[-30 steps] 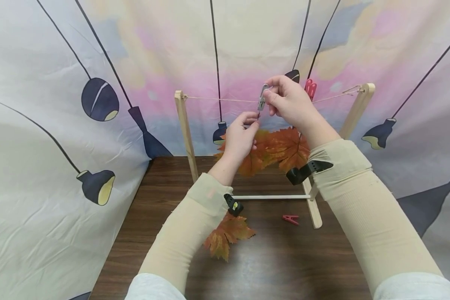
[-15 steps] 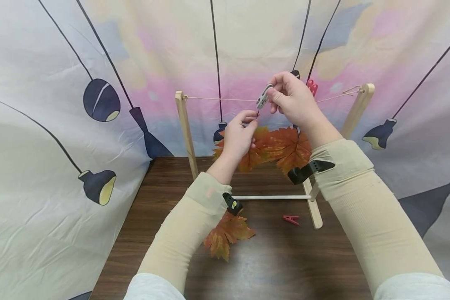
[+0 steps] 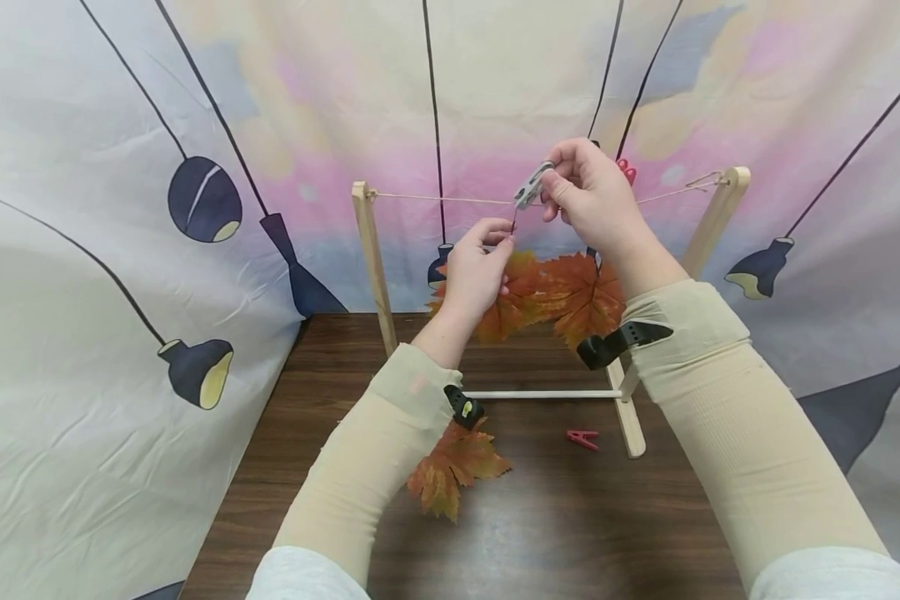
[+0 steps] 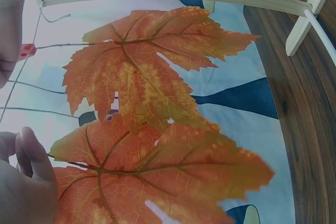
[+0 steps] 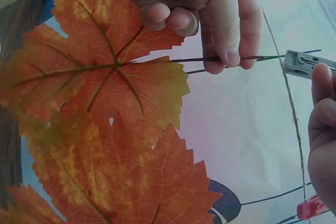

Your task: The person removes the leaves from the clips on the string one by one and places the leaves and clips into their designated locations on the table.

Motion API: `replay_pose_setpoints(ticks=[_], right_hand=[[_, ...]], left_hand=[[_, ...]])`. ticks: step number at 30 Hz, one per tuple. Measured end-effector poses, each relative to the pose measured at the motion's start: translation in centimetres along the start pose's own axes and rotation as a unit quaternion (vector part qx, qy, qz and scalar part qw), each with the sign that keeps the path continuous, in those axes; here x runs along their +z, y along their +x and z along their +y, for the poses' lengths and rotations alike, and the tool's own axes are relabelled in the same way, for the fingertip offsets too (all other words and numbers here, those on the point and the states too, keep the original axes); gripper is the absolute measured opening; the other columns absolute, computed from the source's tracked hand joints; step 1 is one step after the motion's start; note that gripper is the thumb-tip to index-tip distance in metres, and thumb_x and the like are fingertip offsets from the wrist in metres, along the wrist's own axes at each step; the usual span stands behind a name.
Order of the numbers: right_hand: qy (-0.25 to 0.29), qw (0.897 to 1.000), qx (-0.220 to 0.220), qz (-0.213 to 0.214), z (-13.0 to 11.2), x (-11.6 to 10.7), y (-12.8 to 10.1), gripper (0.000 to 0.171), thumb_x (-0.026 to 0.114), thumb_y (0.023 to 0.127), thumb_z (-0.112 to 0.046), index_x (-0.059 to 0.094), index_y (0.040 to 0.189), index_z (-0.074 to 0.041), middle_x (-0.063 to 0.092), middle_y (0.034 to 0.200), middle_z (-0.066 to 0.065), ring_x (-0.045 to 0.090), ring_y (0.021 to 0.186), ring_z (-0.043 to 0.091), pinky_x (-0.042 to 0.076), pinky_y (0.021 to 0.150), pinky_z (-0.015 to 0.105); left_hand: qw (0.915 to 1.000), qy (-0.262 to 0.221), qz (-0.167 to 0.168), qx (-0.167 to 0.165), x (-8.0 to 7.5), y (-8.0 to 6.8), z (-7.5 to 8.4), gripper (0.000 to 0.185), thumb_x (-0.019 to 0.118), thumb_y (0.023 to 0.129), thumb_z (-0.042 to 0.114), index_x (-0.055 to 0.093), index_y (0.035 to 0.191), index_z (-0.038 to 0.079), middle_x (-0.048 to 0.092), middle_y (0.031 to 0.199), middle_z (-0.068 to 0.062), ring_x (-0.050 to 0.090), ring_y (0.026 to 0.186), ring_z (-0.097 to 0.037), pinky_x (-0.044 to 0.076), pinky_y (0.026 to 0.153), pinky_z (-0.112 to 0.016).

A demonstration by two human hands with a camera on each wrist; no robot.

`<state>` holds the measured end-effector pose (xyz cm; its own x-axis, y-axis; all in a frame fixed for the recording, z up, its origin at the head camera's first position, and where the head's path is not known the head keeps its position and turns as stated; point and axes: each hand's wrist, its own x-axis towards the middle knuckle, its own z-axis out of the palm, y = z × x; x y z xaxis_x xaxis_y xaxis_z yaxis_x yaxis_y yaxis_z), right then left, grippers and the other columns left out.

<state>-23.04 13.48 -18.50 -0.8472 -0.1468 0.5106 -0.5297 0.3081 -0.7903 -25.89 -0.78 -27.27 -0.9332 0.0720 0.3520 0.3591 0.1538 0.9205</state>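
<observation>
A: What were the hands doing?

B: The left hand (image 3: 480, 271) pinched the thin stem of an orange leaf (image 5: 100, 72) between thumb and fingertip, holding it up under the string (image 3: 450, 198) stretched between the two posts of the wooden frame (image 3: 371, 258). The right hand (image 3: 592, 200) pinched a grey clothespin (image 3: 531, 185) at the string, with the stem's tip just by its mouth.

A: Where did the leaf hang?

B: Above the far edge of the desk (image 3: 555, 517), inside the frame, overlapping a second leaf (image 3: 581, 296) beside it.

A: How would it handle?

B: I judged it light, thin and floppy, likely fabric or paper, so the blade would crease or tear if squeezed. The wiry stem looked like the sound place to hold, close to the tip so the clothespin could bite it. The clothespin seemed stiff and springy, best pressed at its tail.

A: Did the views differ?

B: Yes. The right wrist view showed the stem running straight to the clothespin's mouth, which the head view left tiny. The left wrist view showed both leaves' veins and slits, but no clothespin. Only the head view showed a spare leaf (image 3: 453, 471) and a red clothespin (image 3: 582, 438) lying on the desk, and another red clothespin (image 3: 627, 169) on the string behind the right hand.
</observation>
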Motion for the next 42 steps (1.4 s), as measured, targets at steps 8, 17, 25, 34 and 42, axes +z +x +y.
replay_pose_setpoints(ticks=[8, 17, 25, 34, 42], right_hand=[[0.022, 1.0, -0.004, 0.013, 0.0, 0.0, -0.3, 0.007, 0.045, 0.089, -0.011, 0.042, 0.095, -0.009, 0.049, 0.079, 0.013, 0.052, 0.058, 0.017, 0.034, 0.047, 0.021], [0.061, 0.998, -0.01, 0.021, 0.5, 0.0, -0.7, 0.009, 0.045, 0.088, -0.012, 0.043, 0.096, -0.008, 0.049, 0.08, 0.013, 0.051, 0.058, 0.016, 0.034, 0.046, 0.02], [0.133, 0.99, -0.016, 0.035, 2.1, 0.4, -0.6, 0.014, 0.05, 0.085, -0.013, 0.043, 0.096, -0.008, 0.049, 0.076, 0.011, 0.05, 0.055, 0.017, 0.032, 0.042, 0.018], [0.158, 0.987, -0.015, 0.025, 2.9, 0.9, -0.8, 0.02, 0.05, 0.086, -0.014, 0.042, 0.102, -0.006, 0.047, 0.077, 0.018, 0.05, 0.056, 0.018, 0.03, 0.041, 0.019], [0.15, 0.988, -0.026, -0.001, 3.5, 1.3, -1.1, 0.024, 0.046, 0.088, -0.014, 0.039, 0.108, -0.006, 0.048, 0.079, 0.013, 0.05, 0.057, 0.019, 0.029, 0.041, 0.02]], left_hand=[[1.0, 0.004, 0.0, 0.006, 0.0, -0.3, 0.1, 0.017, 0.055, 0.085, 0.022, 0.057, 0.102, 0.023, 0.058, 0.093, 0.0, 0.048, 0.042, -0.021, 0.047, 0.043, -0.041], [1.0, 0.002, 0.004, 0.005, -0.2, -0.4, -0.4, 0.016, 0.056, 0.085, 0.021, 0.057, 0.1, 0.022, 0.058, 0.086, 0.0, 0.046, 0.04, -0.02, 0.047, 0.04, -0.038], [0.9998, 0.0, 0.012, -0.017, -0.6, -0.5, -0.9, 0.015, 0.057, 0.084, 0.024, 0.057, 0.099, 0.024, 0.055, 0.086, -0.001, 0.045, 0.04, -0.019, 0.047, 0.04, -0.035], [0.9995, -0.011, 0.022, -0.02, -1.1, -0.7, -1.1, 0.02, 0.057, 0.084, 0.027, 0.056, 0.104, 0.027, 0.054, 0.086, -0.002, 0.045, 0.041, -0.021, 0.046, 0.041, -0.04], [0.9991, -0.015, 0.032, -0.024, -1.7, -1.8, 0.4, 0.019, 0.055, 0.086, 0.019, 0.055, 0.105, 0.022, 0.053, 0.083, -0.004, 0.044, 0.042, -0.022, 0.046, 0.043, -0.042]])
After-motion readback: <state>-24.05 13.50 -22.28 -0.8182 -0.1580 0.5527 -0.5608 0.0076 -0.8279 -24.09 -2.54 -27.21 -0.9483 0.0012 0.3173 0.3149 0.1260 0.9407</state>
